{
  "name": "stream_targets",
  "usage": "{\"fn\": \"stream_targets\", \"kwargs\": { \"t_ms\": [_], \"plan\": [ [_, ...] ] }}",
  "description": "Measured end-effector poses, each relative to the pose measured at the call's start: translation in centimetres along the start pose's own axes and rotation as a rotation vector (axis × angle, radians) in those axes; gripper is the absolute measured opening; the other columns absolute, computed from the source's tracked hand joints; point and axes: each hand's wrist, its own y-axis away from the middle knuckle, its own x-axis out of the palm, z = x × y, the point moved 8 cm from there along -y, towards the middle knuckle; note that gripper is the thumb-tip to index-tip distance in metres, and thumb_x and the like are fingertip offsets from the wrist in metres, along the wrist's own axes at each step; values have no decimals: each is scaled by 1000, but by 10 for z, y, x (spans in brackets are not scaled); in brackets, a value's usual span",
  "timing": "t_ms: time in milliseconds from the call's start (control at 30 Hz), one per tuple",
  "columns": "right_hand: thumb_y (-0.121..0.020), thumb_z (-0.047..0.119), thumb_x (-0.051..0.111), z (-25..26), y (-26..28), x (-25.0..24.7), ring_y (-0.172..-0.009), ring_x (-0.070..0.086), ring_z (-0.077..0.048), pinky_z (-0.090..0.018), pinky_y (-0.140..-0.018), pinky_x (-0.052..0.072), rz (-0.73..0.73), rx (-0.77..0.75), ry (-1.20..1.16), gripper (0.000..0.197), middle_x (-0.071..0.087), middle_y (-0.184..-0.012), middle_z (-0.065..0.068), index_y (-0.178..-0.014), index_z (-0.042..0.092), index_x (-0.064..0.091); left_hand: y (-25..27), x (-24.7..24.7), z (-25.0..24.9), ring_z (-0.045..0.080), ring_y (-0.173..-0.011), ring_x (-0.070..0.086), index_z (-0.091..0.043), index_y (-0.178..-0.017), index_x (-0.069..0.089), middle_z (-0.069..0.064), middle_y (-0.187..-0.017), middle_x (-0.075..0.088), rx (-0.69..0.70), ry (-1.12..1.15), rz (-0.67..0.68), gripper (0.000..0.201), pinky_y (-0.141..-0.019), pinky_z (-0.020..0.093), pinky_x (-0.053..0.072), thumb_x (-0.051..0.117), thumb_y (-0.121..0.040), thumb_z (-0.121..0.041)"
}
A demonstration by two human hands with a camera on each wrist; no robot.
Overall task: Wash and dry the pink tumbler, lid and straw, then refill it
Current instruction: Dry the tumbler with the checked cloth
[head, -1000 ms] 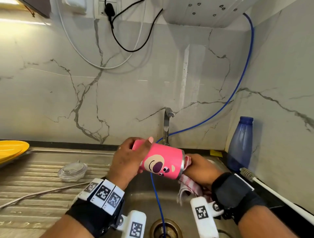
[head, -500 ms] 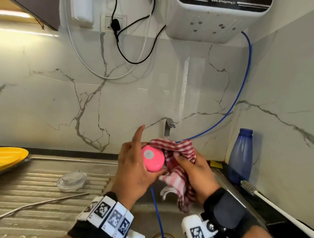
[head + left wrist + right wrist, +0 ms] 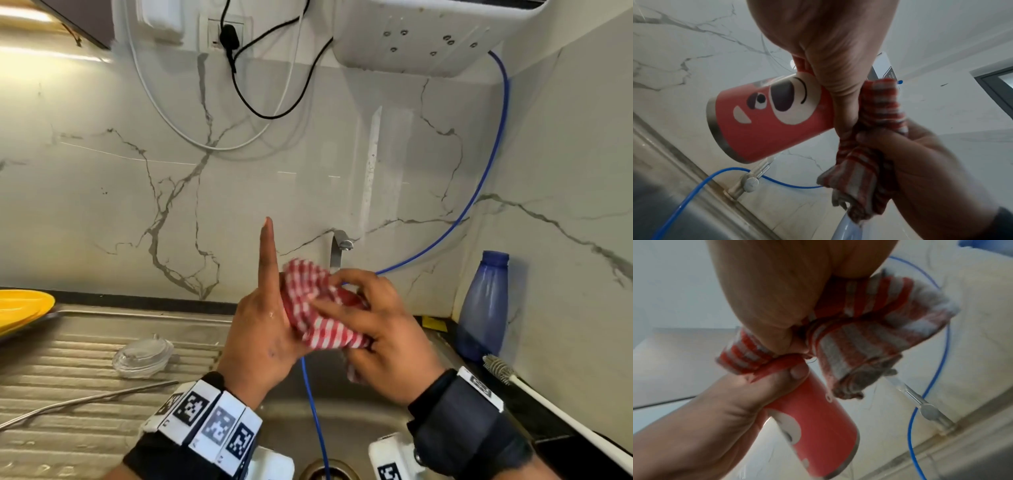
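My left hand (image 3: 260,335) grips the pink tumbler (image 3: 772,118) near its base, with the index finger standing straight up. The tumbler's steel-rimmed mouth points away toward the wall. In the head view a red-and-white checked cloth (image 3: 318,308) hides it completely. My right hand (image 3: 376,332) grips this cloth (image 3: 869,340) and presses it over the tumbler's (image 3: 818,426) base end. The clear lid (image 3: 144,356) lies on the draining board at left. Just in front of it lies the metal straw (image 3: 85,399).
The tap (image 3: 339,246) stands just behind the hands, and a blue hose (image 3: 315,411) runs down into the sink drain (image 3: 329,472). A blue bottle (image 3: 483,308) and a bottle brush (image 3: 548,407) sit at right. A yellow plate (image 3: 20,308) lies far left.
The tumbler swung from lying sideways, cloth at its mouth, to base toward me. The cloth now covers that base, both hands rose and my left index finger straightened.
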Motion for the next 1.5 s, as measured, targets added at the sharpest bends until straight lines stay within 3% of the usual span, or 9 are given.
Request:
{"fn": "stream_targets", "kwargs": {
  "t_ms": [100,300,433,567,667,833,933,1133,1500],
  "plan": [
    [-85,21,72,10,-3,2,-131,44,-17,-24,-108,36,-17,-77,-17,54,46,-144,5,-134,39,61,2,-7,2,-3,-68,63,-33,-158,-17,-17,-77,60,-15,-22,-26,148,-60,3,44,90,-58,-51],
    [-82,-1,65,-61,12,5,-102,56,-2,-17,-95,44,-72,425,-131,43,62,-112,9,-116,25,73,-6,-18,7,-18,-104,53,-44,-157,9,-28,-115,56,-117,126,-164,134,-86,-1,39,94,-55,-44],
    [-99,25,58,-80,33,29,-97,69,-7,-36,-97,53,28,799,-435,19,75,-103,9,-114,25,71,-4,-30,23,-2,-102,62,-47,-137,47,-19,-120,58,-238,376,-281,84,-80,25,57,90,-65,-51],
    [-98,50,51,-57,38,53,-99,74,-23,-45,-99,53,39,1040,-1036,46,77,-104,-8,-115,13,70,-1,-30,40,19,-96,70,-31,-123,60,-3,-115,63,-393,679,-383,49,-72,35,63,79,-79,-42],
    [-88,62,55,-43,29,48,-103,73,-29,-47,-98,53,4,993,-1165,60,75,-109,-14,-120,13,67,1,-14,49,17,-92,73,-28,-123,55,-4,-109,64,-529,829,-351,42,-70,34,63,71,-86,-39],
    [-88,36,71,-49,22,17,-90,75,-23,-50,-89,59,-214,837,-908,24,78,-97,-5,-105,19,72,4,7,49,20,-90,76,-24,-122,54,6,-119,64,-611,808,-71,56,-71,37,63,81,-74,-36],
    [-90,33,71,-54,21,3,-90,75,-22,-44,-84,61,-298,771,-842,21,78,-95,-4,-104,18,72,6,15,42,16,-92,75,-31,-122,56,0,-118,65,-577,693,110,64,-73,43,64,86,-66,-39],
    [-87,30,72,-46,15,1,-91,74,-16,-33,-79,61,-262,662,-797,25,76,-99,-2,-110,22,68,8,26,41,2,-93,69,-40,-129,47,-16,-112,66,-350,172,357,84,-71,20,59,88,-60,-62],
    [-87,37,75,-41,16,15,-105,64,1,-33,-94,55,-206,570,-500,34,69,-112,16,-119,42,64,15,25,63,8,-109,57,-38,-129,38,-12,-120,54,-425,-10,255,92,-95,40,54,82,-55,-72]
  ]
}}
